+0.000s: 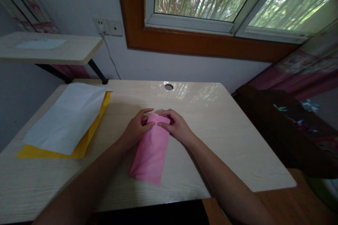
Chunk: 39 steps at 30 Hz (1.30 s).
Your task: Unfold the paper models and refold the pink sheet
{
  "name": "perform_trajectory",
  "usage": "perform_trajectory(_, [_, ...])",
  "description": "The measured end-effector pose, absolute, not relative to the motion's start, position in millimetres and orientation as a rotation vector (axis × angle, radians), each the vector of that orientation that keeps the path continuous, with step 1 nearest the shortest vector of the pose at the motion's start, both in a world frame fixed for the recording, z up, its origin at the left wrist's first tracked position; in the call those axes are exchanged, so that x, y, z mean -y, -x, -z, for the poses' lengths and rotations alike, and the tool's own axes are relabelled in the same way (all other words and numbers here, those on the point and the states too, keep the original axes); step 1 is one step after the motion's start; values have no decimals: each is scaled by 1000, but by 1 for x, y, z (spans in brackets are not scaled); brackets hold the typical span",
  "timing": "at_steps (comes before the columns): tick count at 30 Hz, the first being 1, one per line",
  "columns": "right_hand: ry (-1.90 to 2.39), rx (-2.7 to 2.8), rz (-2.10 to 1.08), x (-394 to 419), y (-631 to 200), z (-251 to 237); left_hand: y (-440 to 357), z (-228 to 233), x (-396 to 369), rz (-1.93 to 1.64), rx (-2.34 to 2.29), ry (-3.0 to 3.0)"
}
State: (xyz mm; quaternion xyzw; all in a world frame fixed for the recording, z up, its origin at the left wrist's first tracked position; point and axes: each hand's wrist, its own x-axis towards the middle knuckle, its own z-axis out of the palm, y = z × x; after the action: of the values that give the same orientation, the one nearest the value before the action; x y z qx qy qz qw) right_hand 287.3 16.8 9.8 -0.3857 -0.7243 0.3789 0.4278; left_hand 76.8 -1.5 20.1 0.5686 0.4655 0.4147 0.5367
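Note:
A folded sheet of pink paper lies lengthwise in the middle of the light wooden desk. My left hand and my right hand both rest on its far end, fingertips pinching and pressing the folded top corners. The fingers of the two hands almost meet over the paper's tip. The near end of the pink paper lies flat and free on the desk.
A white sheet lies on a yellow sheet at the desk's left. A cable hole is at the far edge. A side shelf stands at the left, a wall socket behind, a dark cloth-covered object at the right.

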Motion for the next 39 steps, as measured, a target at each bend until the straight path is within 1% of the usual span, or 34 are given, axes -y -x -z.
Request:
perform_trajectory(3, [949,1829,-966,-16,-287,-9,-77,-20,2,-980,-1093,-1361])
perform_trajectory(9, [971,1646,-1093,-17,-287,1,-72,-17,-2,-982,-1087,-1316])
perform_trajectory(13, [985,1607,-1107,-18,-288,2,-72,-19,-3,-974,-1076,-1286])
perform_trajectory(16, [992,1643,-1053,-18,-288,-2,-72,-19,-3,-980,-1071,-1273])
perform_trajectory(21, [968,1811,-842,-17,-289,-14,-72,-17,-2,-983,-1102,-1327])
perform_trajectory(25, [944,1876,-803,-18,-289,-18,-74,-18,0,-984,-1148,-1415])
perform_trajectory(32, [956,1839,-917,-18,-289,-11,-75,-20,2,-957,-1192,-1538])
perform_trajectory(39, [1029,1636,-1173,-16,-287,-8,-78,-16,4,-937,-1134,-1529])
